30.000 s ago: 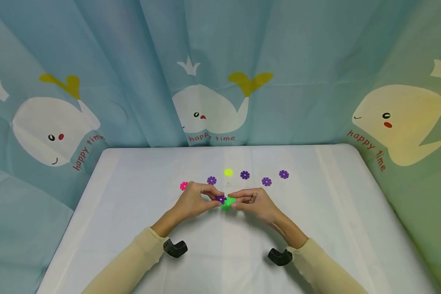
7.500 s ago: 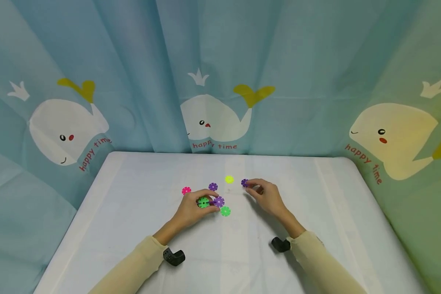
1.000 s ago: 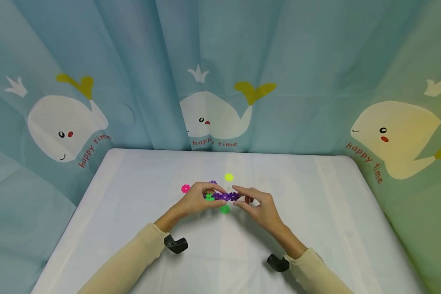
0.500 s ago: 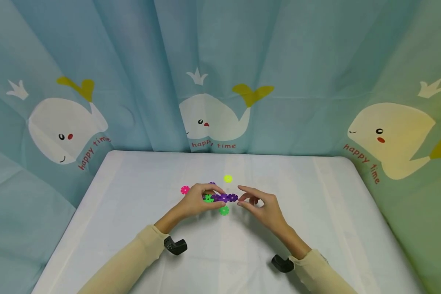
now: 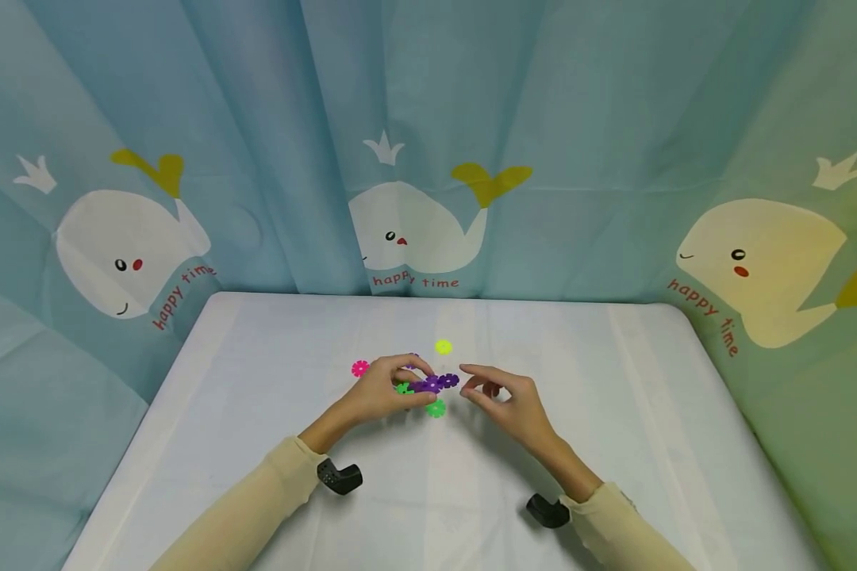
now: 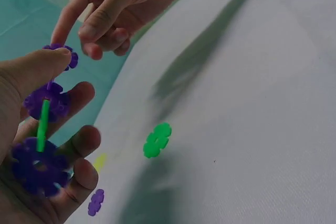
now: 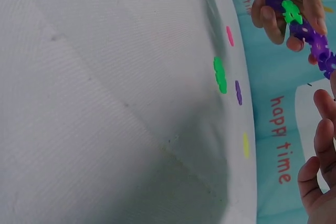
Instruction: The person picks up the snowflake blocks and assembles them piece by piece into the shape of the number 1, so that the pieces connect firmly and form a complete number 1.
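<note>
My left hand (image 5: 378, 386) pinches a chain of interlocking snowflake discs (image 5: 432, 385) between thumb and fingers, held above the table. The chain is mostly purple, with one green disc (image 7: 291, 12) near its left end, partly hidden by the palm in the head view. In the left wrist view the thumb presses over the upper purple discs, and a lower purple disc (image 6: 40, 167) lies by the curled fingers. My right hand (image 5: 507, 394) is at the chain's right end, thumb and forefinger spread, holding nothing. Its fingertips are right at the last purple disc (image 5: 448, 381).
On the white table (image 5: 600, 396) lie a loose green disc (image 5: 436, 408) below the chain, a yellow disc (image 5: 443, 346) behind it, a pink disc (image 5: 360, 369) left, and a purple disc (image 5: 413, 360) partly behind the left hand. A whale-print curtain (image 5: 586, 198) borders the table.
Purple discs that lay at the back right have left the table, and the chain has grown longer. Within the last second my right fingers came off its end disc; the chain has turned slightly.
</note>
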`<state>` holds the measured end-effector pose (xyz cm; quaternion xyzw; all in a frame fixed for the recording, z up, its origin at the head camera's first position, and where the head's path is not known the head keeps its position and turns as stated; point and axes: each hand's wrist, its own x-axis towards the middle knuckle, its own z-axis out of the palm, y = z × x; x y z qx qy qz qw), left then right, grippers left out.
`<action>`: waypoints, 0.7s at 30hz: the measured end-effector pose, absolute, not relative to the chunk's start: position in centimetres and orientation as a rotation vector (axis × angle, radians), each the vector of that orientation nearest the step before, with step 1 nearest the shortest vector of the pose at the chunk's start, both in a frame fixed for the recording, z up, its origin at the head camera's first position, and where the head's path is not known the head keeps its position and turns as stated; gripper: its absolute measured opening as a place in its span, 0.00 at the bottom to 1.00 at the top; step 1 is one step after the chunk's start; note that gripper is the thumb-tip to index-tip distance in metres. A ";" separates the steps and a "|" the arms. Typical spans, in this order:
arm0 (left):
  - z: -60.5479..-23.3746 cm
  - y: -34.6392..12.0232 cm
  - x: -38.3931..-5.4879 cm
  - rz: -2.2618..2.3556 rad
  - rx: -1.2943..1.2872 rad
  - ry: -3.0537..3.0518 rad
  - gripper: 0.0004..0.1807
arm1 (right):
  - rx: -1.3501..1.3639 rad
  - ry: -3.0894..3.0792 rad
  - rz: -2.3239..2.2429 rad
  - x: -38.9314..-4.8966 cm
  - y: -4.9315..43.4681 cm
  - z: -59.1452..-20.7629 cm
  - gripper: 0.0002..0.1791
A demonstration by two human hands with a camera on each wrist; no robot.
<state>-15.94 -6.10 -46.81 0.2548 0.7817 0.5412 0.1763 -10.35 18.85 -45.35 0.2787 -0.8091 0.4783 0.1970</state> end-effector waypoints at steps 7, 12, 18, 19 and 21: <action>-47.0 -6.6 -16.0 1.575 0.723 2.189 0.19 | 0.747 -2.287 1.310 -11.2 19.4 -47.5 0.19; -47.3 -6.8 -16.2 1.578 0.758 2.207 0.19 | 0.759 -2.332 1.306 -12.0 19.8 -49.3 0.17; -47.2 -6.8 -16.0 1.521 0.707 2.240 0.23 | 0.787 -2.424 1.317 -12.1 19.7 -49.9 0.13; -47.2 -6.8 -16.0 1.516 0.700 2.247 0.25 | 0.790 -2.442 1.318 -12.1 19.7 -50.0 0.13; -47.2 -6.8 -16.0 1.512 0.691 2.262 0.25 | 0.804 -2.475 1.313 -12.1 19.4 -50.0 0.13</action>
